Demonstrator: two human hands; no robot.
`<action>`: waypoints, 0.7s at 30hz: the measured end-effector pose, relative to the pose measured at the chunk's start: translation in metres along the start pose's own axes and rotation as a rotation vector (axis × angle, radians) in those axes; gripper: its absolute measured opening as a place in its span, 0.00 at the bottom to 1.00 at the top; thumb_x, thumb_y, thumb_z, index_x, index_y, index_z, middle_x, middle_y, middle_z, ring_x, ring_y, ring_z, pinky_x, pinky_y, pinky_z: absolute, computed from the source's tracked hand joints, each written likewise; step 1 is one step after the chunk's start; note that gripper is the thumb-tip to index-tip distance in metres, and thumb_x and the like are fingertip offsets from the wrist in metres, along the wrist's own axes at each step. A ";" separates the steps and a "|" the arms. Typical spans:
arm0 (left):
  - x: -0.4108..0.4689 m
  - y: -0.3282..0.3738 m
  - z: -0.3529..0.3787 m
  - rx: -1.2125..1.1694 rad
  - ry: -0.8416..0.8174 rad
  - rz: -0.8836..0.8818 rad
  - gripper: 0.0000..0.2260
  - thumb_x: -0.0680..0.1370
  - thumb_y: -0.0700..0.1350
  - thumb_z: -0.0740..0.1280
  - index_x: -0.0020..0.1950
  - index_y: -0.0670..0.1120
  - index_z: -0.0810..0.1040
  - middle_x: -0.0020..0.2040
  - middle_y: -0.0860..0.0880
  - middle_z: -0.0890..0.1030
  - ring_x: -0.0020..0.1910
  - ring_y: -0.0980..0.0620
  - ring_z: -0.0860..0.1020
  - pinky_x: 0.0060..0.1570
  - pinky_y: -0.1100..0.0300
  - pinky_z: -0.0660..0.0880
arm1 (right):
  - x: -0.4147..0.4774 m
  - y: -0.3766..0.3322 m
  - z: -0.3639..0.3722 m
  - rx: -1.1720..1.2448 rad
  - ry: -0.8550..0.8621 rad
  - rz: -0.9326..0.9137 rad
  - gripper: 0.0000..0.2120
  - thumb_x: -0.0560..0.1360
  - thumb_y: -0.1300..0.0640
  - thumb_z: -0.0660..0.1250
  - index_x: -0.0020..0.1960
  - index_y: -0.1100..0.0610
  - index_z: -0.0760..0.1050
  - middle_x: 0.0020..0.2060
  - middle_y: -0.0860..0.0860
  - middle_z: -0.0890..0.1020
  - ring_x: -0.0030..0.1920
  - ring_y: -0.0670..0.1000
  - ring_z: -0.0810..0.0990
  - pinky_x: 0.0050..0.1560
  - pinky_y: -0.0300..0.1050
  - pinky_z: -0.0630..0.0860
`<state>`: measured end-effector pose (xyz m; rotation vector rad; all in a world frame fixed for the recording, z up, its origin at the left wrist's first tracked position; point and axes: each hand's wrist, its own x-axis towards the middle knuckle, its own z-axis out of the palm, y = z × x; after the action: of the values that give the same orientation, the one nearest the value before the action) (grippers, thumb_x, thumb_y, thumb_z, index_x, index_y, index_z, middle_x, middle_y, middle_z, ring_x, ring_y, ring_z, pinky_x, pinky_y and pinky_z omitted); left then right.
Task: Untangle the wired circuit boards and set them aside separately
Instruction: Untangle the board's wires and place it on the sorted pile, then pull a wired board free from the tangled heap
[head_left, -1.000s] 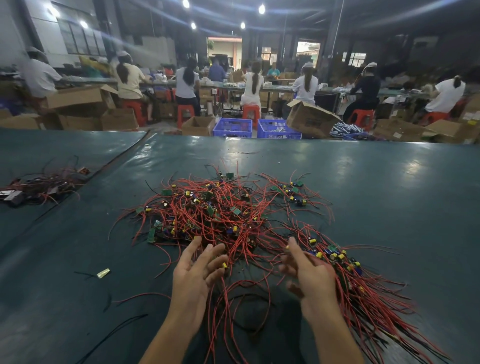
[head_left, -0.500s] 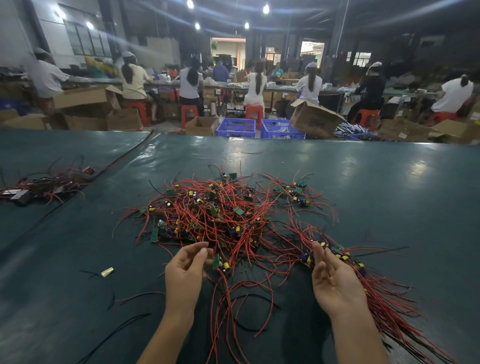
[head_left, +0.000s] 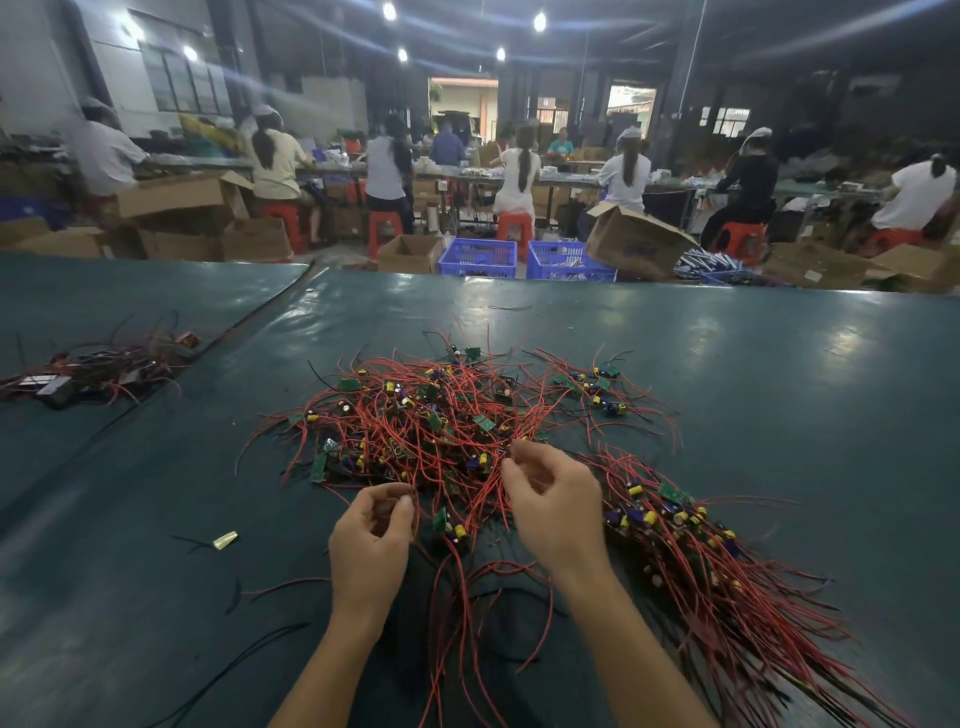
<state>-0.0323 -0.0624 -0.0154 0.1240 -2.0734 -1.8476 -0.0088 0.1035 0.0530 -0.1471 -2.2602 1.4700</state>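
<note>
Head view, near to far. Nearest the wearer, loose red wire ends (head_left: 467, 613) trail toward the table edge on the dark green table (head_left: 779, 374). Above them, the left hand (head_left: 371, 540) has its fingers curled together at the near edge of the tangle, thumb meeting fingertips on what appears to be a red lead; the right hand (head_left: 556, 499) is likewise pinched closed on red wires just beside the tangle's near-right edge. Half a second earlier both hands were more open and set wider apart, the right one out over the sorted bundle; both have now closed in on the pile, which suggests that a new board is being selected and a fresh separation is beginning. A small circuit board (head_left: 440, 519) with a yellow component lies between the two hands. To the right, the sorted bundle (head_left: 691, 540) lies with boards grouped and wires fanned toward the wearer. Beyond the hands, the main tangle (head_left: 431, 421) of boards and red wires remains large, so most of the task is judged to be outstanding. Far left, a separate heap (head_left: 88, 369) rests well apart.
</note>
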 end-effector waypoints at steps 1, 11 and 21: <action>0.001 0.000 0.000 -0.010 0.009 -0.009 0.07 0.77 0.42 0.68 0.45 0.54 0.80 0.38 0.53 0.82 0.36 0.57 0.79 0.38 0.60 0.77 | 0.007 -0.004 0.007 -0.130 -0.029 -0.113 0.15 0.77 0.57 0.69 0.63 0.57 0.79 0.55 0.48 0.82 0.57 0.47 0.79 0.57 0.38 0.76; 0.004 -0.004 -0.001 -0.036 -0.009 -0.013 0.05 0.78 0.43 0.67 0.44 0.51 0.80 0.32 0.53 0.79 0.31 0.55 0.75 0.34 0.56 0.73 | 0.053 -0.002 0.047 -0.726 -0.369 -0.139 0.15 0.82 0.52 0.59 0.63 0.56 0.78 0.58 0.54 0.76 0.60 0.59 0.75 0.52 0.53 0.77; 0.005 -0.007 -0.002 -0.005 -0.014 -0.012 0.06 0.78 0.43 0.67 0.43 0.52 0.81 0.31 0.55 0.79 0.30 0.58 0.76 0.34 0.56 0.74 | 0.049 0.002 0.051 -0.521 -0.488 0.134 0.12 0.79 0.47 0.65 0.53 0.54 0.82 0.43 0.53 0.83 0.43 0.56 0.81 0.47 0.51 0.81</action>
<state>-0.0372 -0.0662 -0.0208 0.1235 -2.0815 -1.8659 -0.0747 0.0768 0.0488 -0.1033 -3.0522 1.0160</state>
